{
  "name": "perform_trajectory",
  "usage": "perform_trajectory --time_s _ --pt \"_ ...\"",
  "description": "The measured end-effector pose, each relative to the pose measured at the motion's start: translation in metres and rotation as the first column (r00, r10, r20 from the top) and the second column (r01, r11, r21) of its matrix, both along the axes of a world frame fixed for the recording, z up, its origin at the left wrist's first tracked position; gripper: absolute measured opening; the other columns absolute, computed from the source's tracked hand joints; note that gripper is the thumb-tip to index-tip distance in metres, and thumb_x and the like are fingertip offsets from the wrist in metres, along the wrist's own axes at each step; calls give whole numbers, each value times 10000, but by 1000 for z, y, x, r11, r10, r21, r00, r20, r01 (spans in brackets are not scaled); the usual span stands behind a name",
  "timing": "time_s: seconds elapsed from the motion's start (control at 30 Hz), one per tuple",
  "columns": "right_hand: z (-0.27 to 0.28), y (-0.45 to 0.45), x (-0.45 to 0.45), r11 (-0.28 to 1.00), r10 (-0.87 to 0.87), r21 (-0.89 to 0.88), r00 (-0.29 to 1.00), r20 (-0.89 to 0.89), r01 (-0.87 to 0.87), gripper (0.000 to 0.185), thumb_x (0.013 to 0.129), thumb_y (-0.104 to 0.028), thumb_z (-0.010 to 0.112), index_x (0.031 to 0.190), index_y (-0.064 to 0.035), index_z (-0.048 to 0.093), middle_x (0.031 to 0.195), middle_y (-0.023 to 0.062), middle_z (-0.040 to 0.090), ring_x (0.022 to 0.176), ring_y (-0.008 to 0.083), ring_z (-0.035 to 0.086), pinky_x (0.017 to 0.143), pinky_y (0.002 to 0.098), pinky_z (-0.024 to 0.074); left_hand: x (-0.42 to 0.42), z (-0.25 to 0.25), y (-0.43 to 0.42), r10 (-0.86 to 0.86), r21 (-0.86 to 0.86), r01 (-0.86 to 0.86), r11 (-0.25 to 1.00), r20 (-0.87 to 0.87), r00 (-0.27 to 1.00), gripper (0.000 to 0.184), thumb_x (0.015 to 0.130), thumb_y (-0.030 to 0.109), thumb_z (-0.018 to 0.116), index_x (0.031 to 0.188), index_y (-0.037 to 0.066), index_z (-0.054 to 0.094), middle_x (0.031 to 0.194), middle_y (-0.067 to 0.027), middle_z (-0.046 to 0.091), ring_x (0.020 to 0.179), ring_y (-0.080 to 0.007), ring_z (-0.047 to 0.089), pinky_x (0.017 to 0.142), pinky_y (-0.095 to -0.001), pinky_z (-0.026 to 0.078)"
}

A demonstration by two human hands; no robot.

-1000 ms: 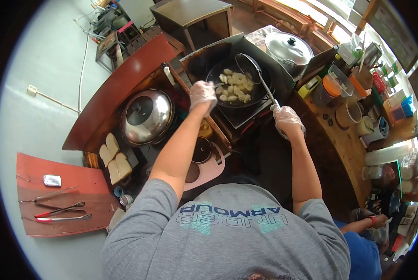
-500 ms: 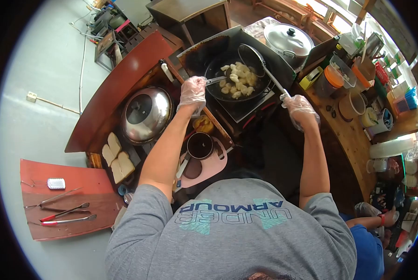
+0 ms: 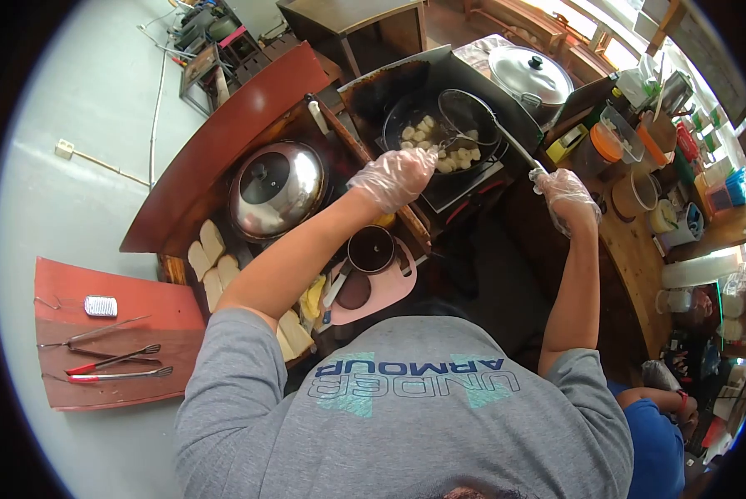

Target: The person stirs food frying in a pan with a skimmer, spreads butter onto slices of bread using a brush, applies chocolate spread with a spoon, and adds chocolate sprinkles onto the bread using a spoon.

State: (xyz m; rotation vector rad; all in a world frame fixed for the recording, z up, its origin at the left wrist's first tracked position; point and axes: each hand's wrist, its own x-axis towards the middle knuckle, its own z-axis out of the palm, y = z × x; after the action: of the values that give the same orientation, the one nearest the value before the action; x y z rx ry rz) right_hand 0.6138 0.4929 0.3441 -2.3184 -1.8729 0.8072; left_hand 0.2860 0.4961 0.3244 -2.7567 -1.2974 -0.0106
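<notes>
At my ten o'clock, one domed lid (image 3: 296, 198), dark-centred; at nine, white bread slices (image 3: 212, 241); at eight, a red board (image 3: 165, 308) bearing a metal grater (image 3: 101, 306) and red-handled utensils (image 3: 127, 375). At my twelve, a table (image 3: 339, 15); at one, a lidded silver pot (image 3: 527, 79); at two, an orange-rimmed tub (image 3: 604, 145) on the wooden counter (image 3: 618, 262); at four, a person in blue (image 3: 651, 441).

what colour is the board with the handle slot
The board is pink; it shows best in the head view.

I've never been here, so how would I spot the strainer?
Find the large dark wok at top centre. Over its right part is the strainer, its long handle running to the gloved right hand. Round, see-through and long-handled, it stands apart from the solid wok.
</notes>
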Motion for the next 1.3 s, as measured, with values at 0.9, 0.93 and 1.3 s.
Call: perform_trajectory --time_s 0.9,0.93,1.3 --pt "-69 1 -50 989 70 131 998 -3 -69 451 1010 -332 456 1060 25 726 1138 270 693 1137 440 632 989 511 496 -68 -16 41 -12 184 23 983 -56 998 167 835 59 600 992 18 638 910 -153 682 925 -309 689 825 -387 568" --pt "-83 7 -46 989 69 132 998 -3 -68 451 1010 -332 456 1060 25 726 1138 270 693 1137 440 632 989 511 496 -68 -22 41 -54 142 67 988 -89 995 168 844 55 588 1002 18 633 914 -156 684 925 -310 695 831 -392 572" --pt "-30 -24 -41 945 246 169 949 198 -280 396 1061 -301 453 1071 -8 720 1092 235 697 1084 419 657 940 522 516 -46 -23 66 281 -67 -291 954 -136 950 146 860 92 644 972 42 723 1050 -176 718 1057 -332 698 930 -386 559"
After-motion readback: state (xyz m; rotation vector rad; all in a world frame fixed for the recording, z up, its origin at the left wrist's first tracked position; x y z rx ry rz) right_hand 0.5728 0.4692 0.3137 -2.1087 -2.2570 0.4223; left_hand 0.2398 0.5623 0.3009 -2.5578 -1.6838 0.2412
